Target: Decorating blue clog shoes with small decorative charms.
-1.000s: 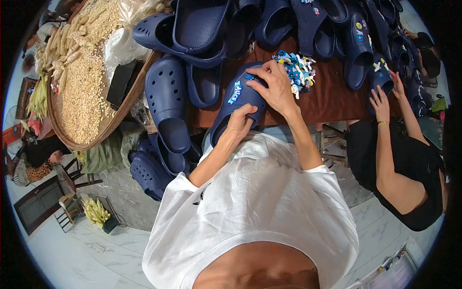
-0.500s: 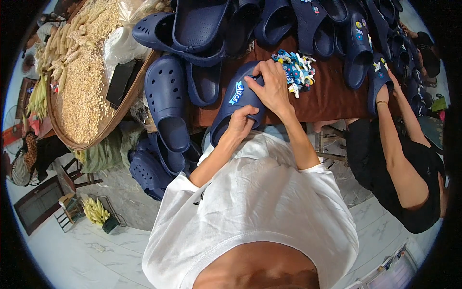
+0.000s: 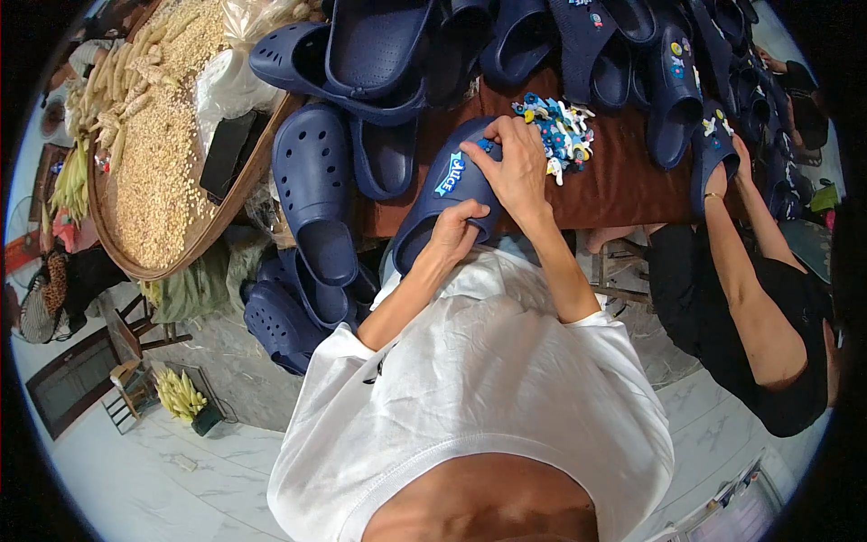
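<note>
Left grip holding navy clog

Thumb and fingers are clamping its upper near the opening. Right grip is hovering narrow around a blue charm by the toe; can't tell if pinched. Clog is sitting at table front edge, charm pile lying just right.

Under the fingers of the right hand, a small blue charm is partly covered, so its shape cannot be told. Most fingers of the left hand are out of sight at the opening of the navy clog. Just beyond the right hand, many pieces in the charm pile are too small to distinguish. Far to its right, a co-worker's hand is partly hidden inside another clog.
</note>
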Available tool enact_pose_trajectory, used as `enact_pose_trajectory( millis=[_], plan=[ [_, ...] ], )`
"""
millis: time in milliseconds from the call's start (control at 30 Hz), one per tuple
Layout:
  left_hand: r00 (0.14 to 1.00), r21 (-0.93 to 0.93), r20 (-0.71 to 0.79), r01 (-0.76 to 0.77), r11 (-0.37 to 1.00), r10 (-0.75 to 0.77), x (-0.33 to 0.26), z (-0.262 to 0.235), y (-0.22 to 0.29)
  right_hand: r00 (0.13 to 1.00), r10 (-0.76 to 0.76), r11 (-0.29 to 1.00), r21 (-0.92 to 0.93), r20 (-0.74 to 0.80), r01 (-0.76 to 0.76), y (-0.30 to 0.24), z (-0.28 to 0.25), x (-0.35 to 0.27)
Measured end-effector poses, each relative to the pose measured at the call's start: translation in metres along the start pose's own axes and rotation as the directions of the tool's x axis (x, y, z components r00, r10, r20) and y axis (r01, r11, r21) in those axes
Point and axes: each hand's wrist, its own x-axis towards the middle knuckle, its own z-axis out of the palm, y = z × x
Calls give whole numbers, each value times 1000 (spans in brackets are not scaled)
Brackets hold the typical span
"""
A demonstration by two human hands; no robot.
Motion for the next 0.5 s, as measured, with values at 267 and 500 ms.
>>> enact_pose_trajectory(
  millis=[267, 500],
  plan=[
    [1000, -69, 3, -21, 997, 22, -1, 11, 4, 977, -178, 984, -46, -118, 174, 13, 4, -5],
    [998, -5, -9, -54, 999, 54, 4, 4, 4, 987, -145, 985, 87, -75, 151, 15, 5, -1]
  ],
)
